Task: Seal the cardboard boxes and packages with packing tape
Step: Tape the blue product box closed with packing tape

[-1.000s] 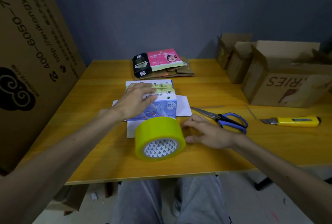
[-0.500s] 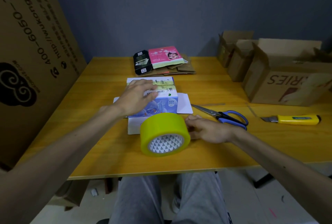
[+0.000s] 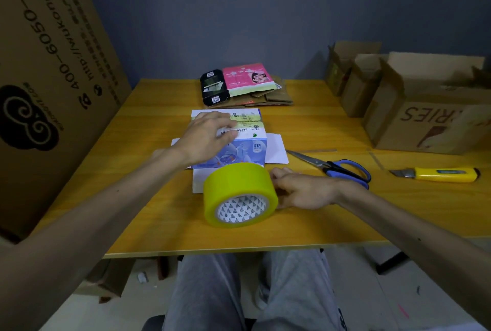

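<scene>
left hand lies flat, fingers spread; right hand rests low, fingers curled inward

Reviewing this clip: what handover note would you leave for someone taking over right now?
Left hand: open, pressing flat on the small blue box.
Right hand: against the side of the yellow tape roll, which stands on edge before the box; fingertips hidden, grip unclear.
Scissors and utility knife lie to the right, untouched.
Done: box held in place.
To do: pull tape, seal it, cut; then the open cardboard boxes at far right.

Scissors, knife right of tape
</scene>
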